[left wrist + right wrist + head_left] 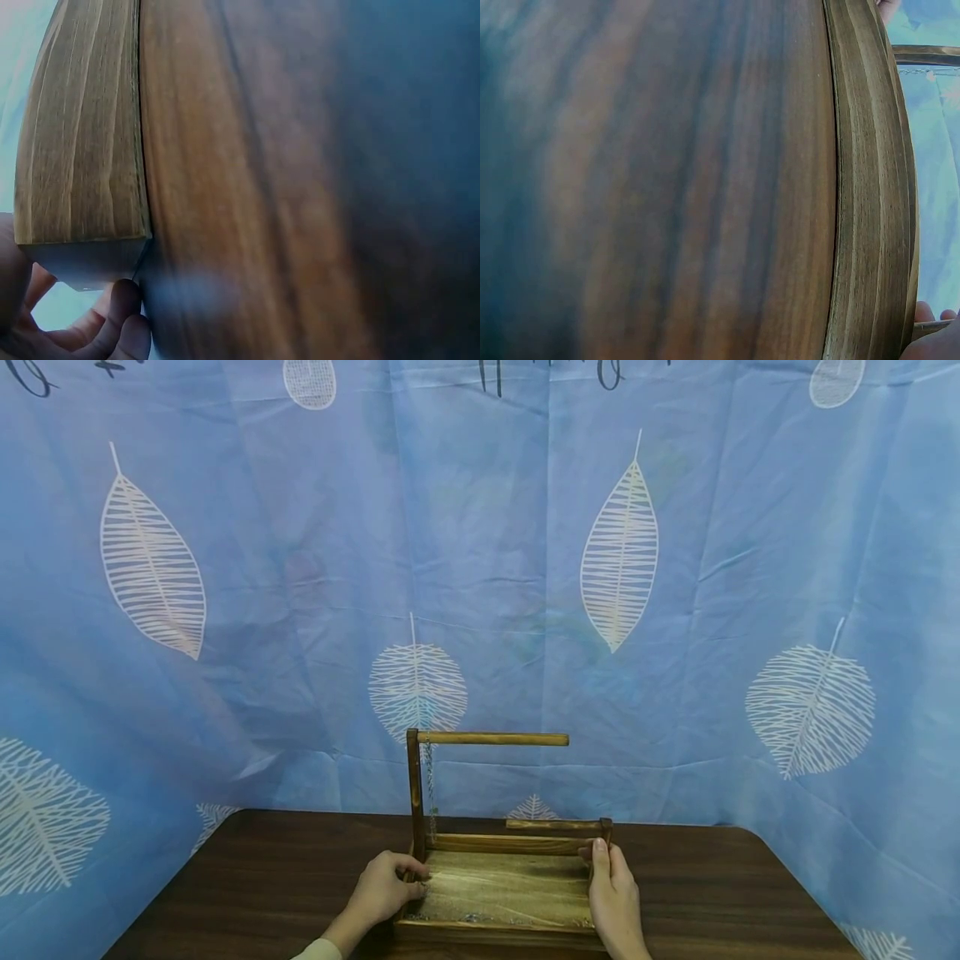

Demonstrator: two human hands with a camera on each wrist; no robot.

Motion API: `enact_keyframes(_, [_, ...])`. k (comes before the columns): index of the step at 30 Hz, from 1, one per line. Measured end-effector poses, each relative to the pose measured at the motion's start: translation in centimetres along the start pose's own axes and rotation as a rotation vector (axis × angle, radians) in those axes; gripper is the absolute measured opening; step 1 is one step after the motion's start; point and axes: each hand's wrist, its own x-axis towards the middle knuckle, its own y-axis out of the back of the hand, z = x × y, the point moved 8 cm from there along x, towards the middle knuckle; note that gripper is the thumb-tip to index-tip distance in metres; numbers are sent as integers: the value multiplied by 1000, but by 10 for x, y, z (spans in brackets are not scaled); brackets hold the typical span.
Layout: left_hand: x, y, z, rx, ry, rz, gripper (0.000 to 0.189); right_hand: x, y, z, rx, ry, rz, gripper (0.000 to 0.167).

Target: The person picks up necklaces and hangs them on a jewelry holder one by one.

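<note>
A wooden jewelry stand rests on the table, its shallow tray toward me. A tall post at its back left carries a long upper bar; a shorter post at the right bears a lower bar. A thin chain hangs from the upper bar beside the tall post. Small silvery pieces lie along the tray's front. My left hand grips the tray's left side, and my right hand holds its right side. Both wrist views show the tray's front wall close up.
Dark brown wood grain covers the table, whose rounded back corners meet a blue cloth printed with white leaves. The cloth hangs behind and along both sides.
</note>
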Motion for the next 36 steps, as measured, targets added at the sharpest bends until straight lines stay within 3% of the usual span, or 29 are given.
enact_keyframes(14, [4, 0, 4, 186, 19, 37, 13, 0, 1, 2, 7, 18, 18, 74])
enact_keyframes(28, [3, -1, 4, 203, 20, 38, 17, 0, 0, 1, 5, 15, 6, 75])
enact_keyframes(36, [1, -3, 6, 274, 42, 51, 16, 0, -1, 0, 5, 13, 1, 75])
